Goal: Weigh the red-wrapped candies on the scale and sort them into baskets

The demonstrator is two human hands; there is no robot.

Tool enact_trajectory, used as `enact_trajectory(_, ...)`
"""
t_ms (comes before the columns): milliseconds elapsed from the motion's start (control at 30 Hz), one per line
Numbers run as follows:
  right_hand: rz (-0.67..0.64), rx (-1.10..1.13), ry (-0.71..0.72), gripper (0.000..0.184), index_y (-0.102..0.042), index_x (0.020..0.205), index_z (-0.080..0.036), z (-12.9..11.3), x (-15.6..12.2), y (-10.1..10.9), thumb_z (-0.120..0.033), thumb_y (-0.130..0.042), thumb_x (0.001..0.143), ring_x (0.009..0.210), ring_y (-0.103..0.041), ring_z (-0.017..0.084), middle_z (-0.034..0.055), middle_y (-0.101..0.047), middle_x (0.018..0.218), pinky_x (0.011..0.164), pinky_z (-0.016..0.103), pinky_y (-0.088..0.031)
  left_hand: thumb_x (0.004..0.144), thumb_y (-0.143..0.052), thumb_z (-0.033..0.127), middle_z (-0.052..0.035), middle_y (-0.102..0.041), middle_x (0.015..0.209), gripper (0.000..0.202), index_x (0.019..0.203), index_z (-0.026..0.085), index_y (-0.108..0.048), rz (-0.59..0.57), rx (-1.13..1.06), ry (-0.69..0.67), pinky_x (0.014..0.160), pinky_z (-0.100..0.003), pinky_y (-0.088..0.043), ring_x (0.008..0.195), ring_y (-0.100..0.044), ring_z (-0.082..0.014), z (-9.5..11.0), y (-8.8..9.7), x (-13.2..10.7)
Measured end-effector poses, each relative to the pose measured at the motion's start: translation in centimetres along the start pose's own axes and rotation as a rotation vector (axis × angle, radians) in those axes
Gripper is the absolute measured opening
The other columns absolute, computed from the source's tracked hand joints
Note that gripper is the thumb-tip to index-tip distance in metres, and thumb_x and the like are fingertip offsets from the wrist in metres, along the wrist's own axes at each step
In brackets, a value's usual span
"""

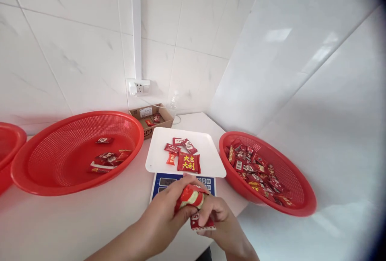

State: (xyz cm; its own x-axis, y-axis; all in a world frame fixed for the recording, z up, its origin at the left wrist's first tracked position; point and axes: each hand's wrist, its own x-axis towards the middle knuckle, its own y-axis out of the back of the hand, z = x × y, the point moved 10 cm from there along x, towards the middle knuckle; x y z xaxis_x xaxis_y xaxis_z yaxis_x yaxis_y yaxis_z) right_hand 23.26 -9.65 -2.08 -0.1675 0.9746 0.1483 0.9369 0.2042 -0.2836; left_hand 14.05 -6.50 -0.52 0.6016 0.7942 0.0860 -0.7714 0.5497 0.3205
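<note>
My left hand [164, 208] and my right hand [215, 212] meet in front of a blue scale [182, 183]. Between them they pinch a red and cream snack packet [190, 197]. My right hand also grips a small red packet [202, 223] under its fingers. The scale's white tray [208, 150] carries several red packets, the largest with yellow characters [189, 162].
A large red basket [75, 152] at left holds a few red packets. A second red basket [268, 172] at right is piled with many. Part of a third red basket [9, 148] shows far left. An open cardboard box [152, 118] stands by the tiled wall, under a socket [139, 87].
</note>
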Motion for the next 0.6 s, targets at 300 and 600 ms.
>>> enact_trajectory(300,0.254,0.106,0.046,0.027,-0.055,0.067,-0.021,0.7,-0.5,4.0,-0.036,-0.077,0.069,0.052,-0.055,0.010,-0.0029,-0.060,0.060,0.049,0.022,-0.046,0.080,-0.058,0.028,-0.0057,-0.068,0.119,0.072,0.145,0.035,-0.028,-0.109,0.260,-0.047,0.082,-0.034,-0.052,0.102,-0.066,-0.0259,0.9,-0.6,-0.7)
enact_trajectory(600,0.994,-0.389,0.274,0.034,-0.058,0.102,-0.036,-6.4,-6.1,19.9,-0.049,-0.067,0.071,0.074,-0.063,0.020,0.0011,-0.064,0.087,0.057,0.033,-0.053,0.085,-0.054,0.038,-0.0033,-0.064,0.126,0.039,0.124,0.038,-0.057,0.270,0.549,0.029,0.088,-0.037,-0.053,0.113,-0.061,-0.0272,-2.5,9.8,-3.0)
